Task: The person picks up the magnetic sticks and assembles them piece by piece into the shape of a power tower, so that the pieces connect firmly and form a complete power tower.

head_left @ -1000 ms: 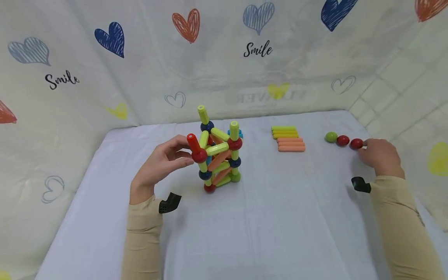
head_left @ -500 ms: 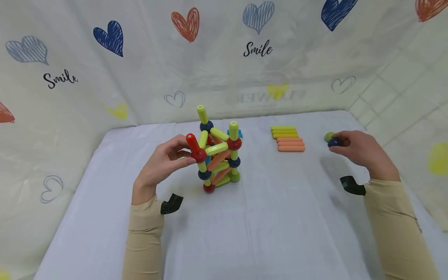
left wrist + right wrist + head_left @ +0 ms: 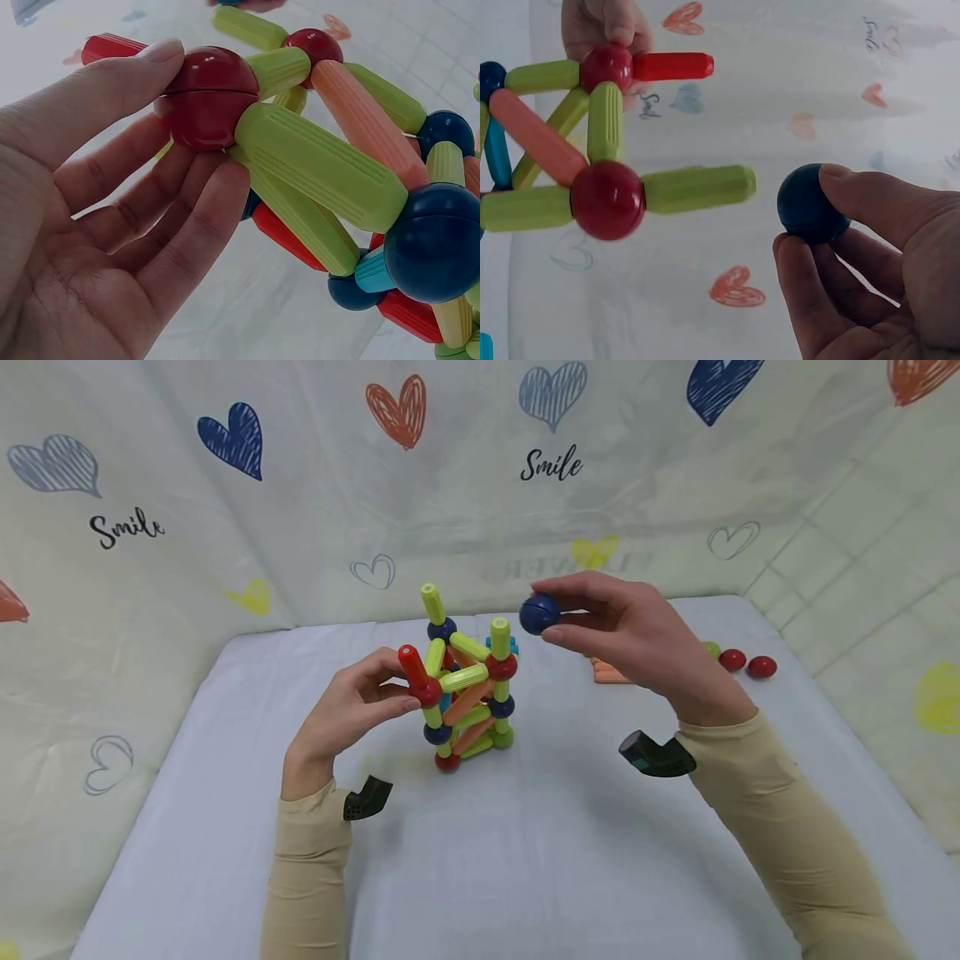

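Observation:
A tower of coloured rods and balls stands on the white-covered table. My left hand holds the red ball at its upper left corner between thumb and fingers; a red rod sticks up from that ball. Up in the air just right of the tower, my right hand pinches a dark blue ball between thumb and fingertips. In the right wrist view, a small gap separates this ball from the free end of a yellow-green rod fixed to another red ball.
Orange rods lie behind my right hand, partly hidden by it. Farther right, two red balls and a green ball rest in a row. Blue pieces show behind the tower. A heart-printed cloth hangs at the back.
My right hand has come from the balls at the far right, bringing the blue ball left and up to the tower. My left hand keeps its hold on the tower's red ball.

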Tool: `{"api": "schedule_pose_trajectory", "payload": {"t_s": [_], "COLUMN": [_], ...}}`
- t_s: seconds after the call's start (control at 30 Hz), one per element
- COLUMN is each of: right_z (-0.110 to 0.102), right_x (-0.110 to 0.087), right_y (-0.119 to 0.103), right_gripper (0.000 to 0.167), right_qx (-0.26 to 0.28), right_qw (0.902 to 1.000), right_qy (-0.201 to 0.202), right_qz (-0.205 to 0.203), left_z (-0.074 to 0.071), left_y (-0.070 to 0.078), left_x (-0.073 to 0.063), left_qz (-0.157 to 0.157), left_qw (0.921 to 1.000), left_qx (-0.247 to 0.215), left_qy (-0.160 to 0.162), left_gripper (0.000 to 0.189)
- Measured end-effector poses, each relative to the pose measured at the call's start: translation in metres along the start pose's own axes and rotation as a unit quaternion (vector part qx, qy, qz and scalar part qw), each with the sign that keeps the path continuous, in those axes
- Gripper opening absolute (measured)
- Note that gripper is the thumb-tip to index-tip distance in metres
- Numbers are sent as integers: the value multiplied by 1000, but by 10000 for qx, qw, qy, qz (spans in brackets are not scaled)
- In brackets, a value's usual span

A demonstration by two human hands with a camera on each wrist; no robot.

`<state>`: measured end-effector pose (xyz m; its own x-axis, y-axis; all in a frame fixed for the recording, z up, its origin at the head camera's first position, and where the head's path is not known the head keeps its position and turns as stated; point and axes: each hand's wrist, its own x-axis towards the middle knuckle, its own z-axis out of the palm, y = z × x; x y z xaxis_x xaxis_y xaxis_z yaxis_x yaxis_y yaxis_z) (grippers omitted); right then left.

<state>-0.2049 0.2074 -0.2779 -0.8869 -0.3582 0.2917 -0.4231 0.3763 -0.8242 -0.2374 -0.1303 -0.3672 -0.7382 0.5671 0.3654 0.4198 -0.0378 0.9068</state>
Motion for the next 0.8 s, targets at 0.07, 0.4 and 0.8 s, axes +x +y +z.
{"api": "schedule_pose_trajectory", "payload": {"t_s": [0.07, 0.4, 0.8], "right_z": [9, 21, -48], "right_x": [10, 27, -6], "right_y": [-3, 0, 72], "right_gripper": [47, 45, 47], "right_qx": [114, 190, -199], "right_qw": [9999, 9997, 9822], "right_qy": [-7, -119, 1197], "right_qz": [-74, 13, 1432], "left_z": [0, 0, 0], "left_y": [0, 0, -1], "left_x": [0, 0, 0], "left_qz": [-30, 18, 61], "left_qw": [10000, 10000, 9999], "left_qx": [-12, -39, -83], "left_qy": [6, -14, -33], "left_gripper": [28, 27, 27]}}
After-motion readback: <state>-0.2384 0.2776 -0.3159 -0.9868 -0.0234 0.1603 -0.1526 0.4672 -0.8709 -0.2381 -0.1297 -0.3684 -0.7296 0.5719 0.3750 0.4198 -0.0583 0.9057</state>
